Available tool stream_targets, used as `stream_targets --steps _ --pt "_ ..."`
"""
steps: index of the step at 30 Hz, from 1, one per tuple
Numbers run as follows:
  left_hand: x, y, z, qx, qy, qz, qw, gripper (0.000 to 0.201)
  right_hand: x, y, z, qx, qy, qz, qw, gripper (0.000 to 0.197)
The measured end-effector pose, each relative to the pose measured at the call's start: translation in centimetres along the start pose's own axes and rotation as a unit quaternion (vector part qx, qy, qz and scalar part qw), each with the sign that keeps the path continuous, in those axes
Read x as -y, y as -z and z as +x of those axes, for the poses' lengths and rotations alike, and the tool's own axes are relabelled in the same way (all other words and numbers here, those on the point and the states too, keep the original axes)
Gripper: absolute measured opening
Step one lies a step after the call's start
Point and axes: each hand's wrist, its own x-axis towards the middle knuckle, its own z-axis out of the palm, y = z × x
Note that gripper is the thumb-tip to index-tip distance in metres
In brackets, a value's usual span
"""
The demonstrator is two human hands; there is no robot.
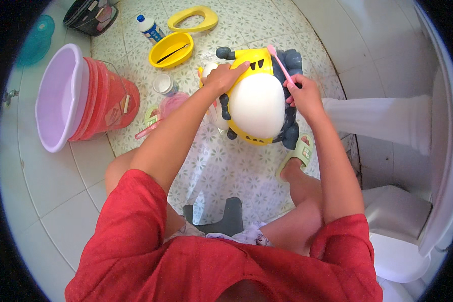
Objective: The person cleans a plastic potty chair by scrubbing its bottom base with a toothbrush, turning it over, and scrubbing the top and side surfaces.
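A child's potty shaped like a cartoon animal (257, 106), yellow and dark grey with a big white oval, lies on the floor in front of me. My left hand (225, 79) grips its left side, a digit stretched over the yellow part and the other fingers partly hidden. At its far right, my right hand (305, 94) is closed round the handle of a pink toothbrush (281, 64). The bristle end reaches the border between the yellow and dark grey parts; whether it touches is unclear.
Beyond are a yellow seat ring (193, 18), a yellow bowl (171, 50) with a dark brush, a blue-capped bottle (150, 29) and a white-lidded jar (165, 84). Red buckets (105, 98) with a lilac basin (59, 98) stand left. A white pedestal (377, 118) is at the right.
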Motion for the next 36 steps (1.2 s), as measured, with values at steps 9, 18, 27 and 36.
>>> stream_targets --steps 9,18,27,36 --pt "2.2 0.2 -1.1 -0.043 0.036 -0.056 0.997 0.09 0.0 -3.2 0.4 -0.032 0.055 -0.151 0.986 0.014" --pt "4.1 0.3 -1.7 -0.097 -0.165 -0.063 0.979 0.085 -0.7 -3.3 1.0 -0.032 0.063 -0.109 0.992 0.014" --pt "0.8 -0.9 -8.4 -0.042 -0.249 0.203 0.946 0.099 0.5 -2.1 -3.4 0.012 -0.064 -0.063 0.996 0.013" --pt "0.2 -2.1 -11.4 -0.083 -0.237 0.189 0.949 0.101 0.4 -2.5 -6.1 0.041 -0.099 0.009 0.994 0.013"
